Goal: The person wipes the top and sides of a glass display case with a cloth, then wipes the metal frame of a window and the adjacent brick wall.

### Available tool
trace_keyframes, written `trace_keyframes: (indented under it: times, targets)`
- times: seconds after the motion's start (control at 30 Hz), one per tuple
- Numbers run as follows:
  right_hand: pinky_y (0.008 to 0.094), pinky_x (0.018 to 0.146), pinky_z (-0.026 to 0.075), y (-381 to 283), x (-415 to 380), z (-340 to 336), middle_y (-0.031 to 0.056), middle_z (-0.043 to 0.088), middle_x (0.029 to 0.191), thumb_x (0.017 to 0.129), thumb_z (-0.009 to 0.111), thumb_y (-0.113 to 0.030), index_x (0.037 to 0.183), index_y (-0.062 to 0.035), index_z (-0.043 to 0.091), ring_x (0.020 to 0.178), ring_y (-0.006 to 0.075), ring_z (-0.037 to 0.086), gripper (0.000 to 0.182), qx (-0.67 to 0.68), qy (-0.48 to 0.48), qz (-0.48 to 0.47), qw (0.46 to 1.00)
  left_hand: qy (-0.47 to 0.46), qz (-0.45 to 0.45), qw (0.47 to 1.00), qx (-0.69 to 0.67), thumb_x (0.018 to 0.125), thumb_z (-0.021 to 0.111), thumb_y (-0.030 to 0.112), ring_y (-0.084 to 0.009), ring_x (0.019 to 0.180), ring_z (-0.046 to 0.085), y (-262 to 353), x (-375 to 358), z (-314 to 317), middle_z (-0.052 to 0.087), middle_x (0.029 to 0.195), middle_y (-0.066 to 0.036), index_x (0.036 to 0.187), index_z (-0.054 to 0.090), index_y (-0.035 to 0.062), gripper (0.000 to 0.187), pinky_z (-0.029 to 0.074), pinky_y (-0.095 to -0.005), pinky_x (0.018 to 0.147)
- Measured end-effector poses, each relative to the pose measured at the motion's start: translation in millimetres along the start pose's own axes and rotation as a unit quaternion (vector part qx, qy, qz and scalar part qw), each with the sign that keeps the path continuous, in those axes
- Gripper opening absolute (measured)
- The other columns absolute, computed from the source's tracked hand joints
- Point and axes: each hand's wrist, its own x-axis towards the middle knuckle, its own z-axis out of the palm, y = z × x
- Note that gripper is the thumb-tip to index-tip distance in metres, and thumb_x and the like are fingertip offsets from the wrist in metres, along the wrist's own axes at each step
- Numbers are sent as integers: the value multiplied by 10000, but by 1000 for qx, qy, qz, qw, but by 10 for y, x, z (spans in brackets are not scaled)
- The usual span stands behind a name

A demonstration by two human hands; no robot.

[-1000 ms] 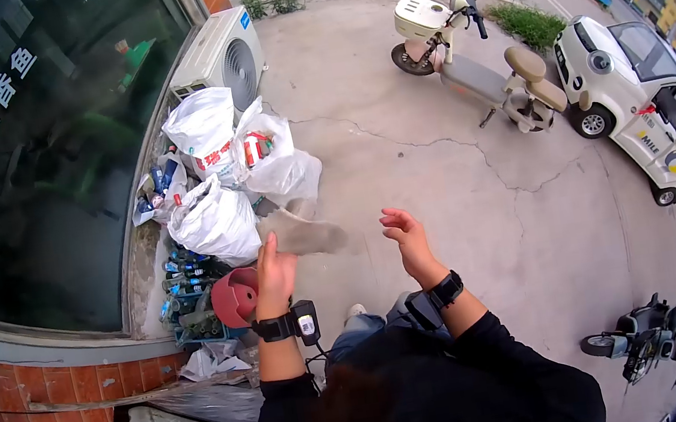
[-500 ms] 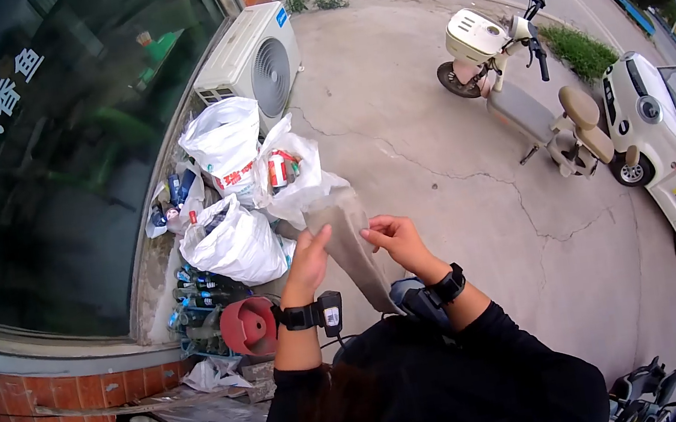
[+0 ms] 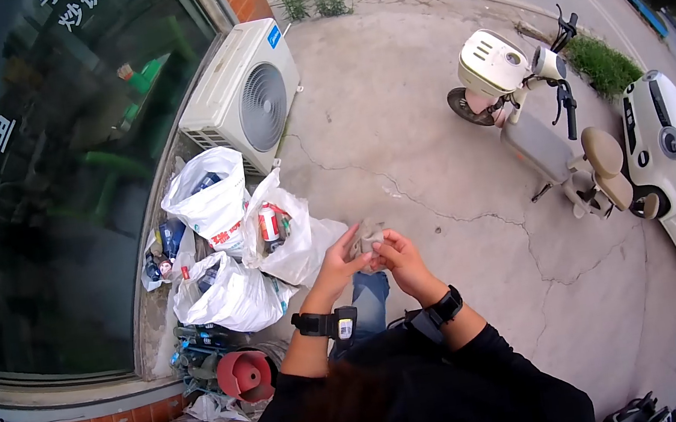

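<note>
A small crumpled greyish-brown cloth is bunched between my two hands, above the ground in the middle of the view. My left hand is closed on its left side. On the right side, my right hand pinches the same cloth with thumb and fingers. Just left of my hands stand white plastic bags; the nearest bag has a red and white can in its opening. Each wrist wears a black strap, and the left one carries a small device.
An air conditioner unit stands by the window at the upper left. More white bags, bottles and a red round container line the wall. To the right are a scooter and a white vehicle.
The cloth, stretched out long before, is now bunched up small between my hands. My hands have come closer together, and the view has shifted.
</note>
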Motion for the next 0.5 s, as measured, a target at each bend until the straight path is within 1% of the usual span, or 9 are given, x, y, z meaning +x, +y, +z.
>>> trace_keyframes:
  times: [0.03,0.07,0.1,0.17,0.2,0.33,0.37,0.43,0.5]
  targets:
    - [238,648,432,-70,132,-64,23,556,830,796,536,-106,983,-56,492,722,112,538,199,1,5,-3,1000,-6,-2,1000,10,742,609,83,-147,995,461,-5,174,-63,418,1182,-109,1278,240,-46,663,378,-265,845]
    - [232,637,427,-131,266,-119,15,553,833,798,535,-113,976,-62,493,716,103,530,189,21,16,-27,999,9,-15,1000,10,763,590,87,-116,919,485,-12,347,-107,484,1103,-89,1209,361,-59,522,395,-250,792]
    - [226,627,421,-203,408,-158,7,550,835,800,533,-120,968,-69,494,711,93,522,179,41,28,-52,997,-2,-18,1000,12,763,590,87,-116,919,485,-27,540,-187,484,1103,-89,1209,361,-59,522,395,-250,792]
    - [220,607,414,-417,704,-198,4,550,837,803,530,-125,964,-75,494,687,87,510,173,73,31,-67,995,-28,-53,998,15,782,571,110,-75,785,504,-43,1018,-378,557,927,-34,1080,490,-33,340,404,-210,689]
    - [214,588,407,-522,865,-204,0,549,840,805,526,-131,960,-82,494,663,81,498,166,102,28,-69,992,-24,-35,998,40,805,548,142,-57,729,504,70,1210,-396,574,817,-8,942,559,-10,204,396,-199,651]
    - [206,559,383,-933,1668,-239,-11,542,771,789,550,-108,971,-76,486,600,74,469,196,75,97,-94,988,-46,-15,999,12,829,522,179,-65,739,516,301,2143,-929,579,847,-26,930,564,-14,221,392,-200,641]
    - [199,544,367,-1062,1880,-247,-19,530,725,776,569,-99,953,-65,500,577,66,453,193,4,139,-134,981,-46,-18,999,-2,829,522,179,-65,739,516,399,2331,-1032,579,847,-26,930,564,-14,221,392,-200,641]
    - [193,528,351,-1218,2209,-254,-27,518,679,764,588,-90,935,-54,515,555,57,438,190,-74,175,-159,969,48,38,998,-1,838,511,255,-51,635,458,926,2535,-1108,541,715,26,805,582,-4,270,365,-196,592]
    - [184,505,327,-1421,2556,-280,-42,488,617,744,615,-75,884,-32,553,525,41,407,159,-154,218,-177,947,57,27,998,-28,841,510,244,-69,712,483,892,3004,-1503,550,792,-10,853,550,-12,260,377,-201,642]
